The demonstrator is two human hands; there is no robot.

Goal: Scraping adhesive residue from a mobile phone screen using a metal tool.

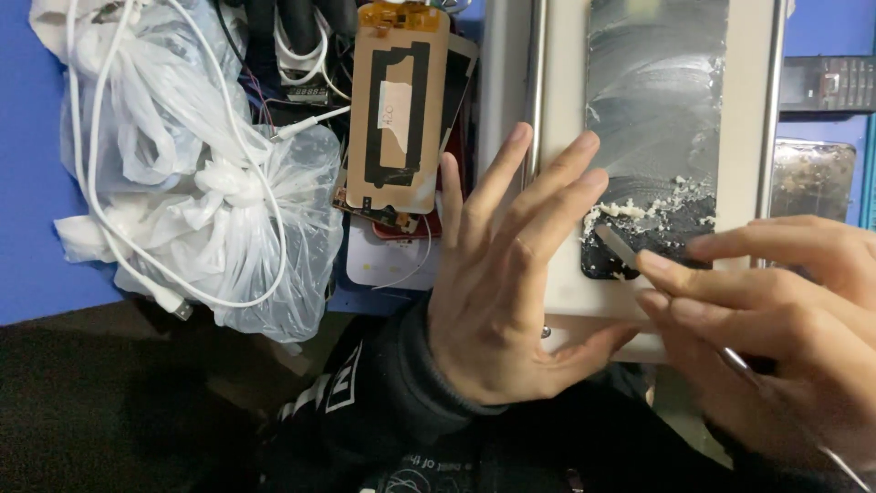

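My left hand (506, 274) rests flat with fingers spread on the pale metal platform (561, 164), just left of a dark glass panel (652, 100) lying on it. The panel is smeared, and whitish glue crumbs (639, 208) are heaped near its lower end. My right hand (785, 319) grips a thin metal scraper tool (619, 248); its flat tip touches the panel's lower edge beside the crumbs. The tool's shaft runs back through my fingers toward the lower right.
A knotted clear plastic bag (219, 210) with a white cable (109, 228) draped over it lies at left. Phone screen parts with a tan backing (397, 110) lean beside the platform. A dark device (826, 82) sits at upper right on the blue mat (27, 183).
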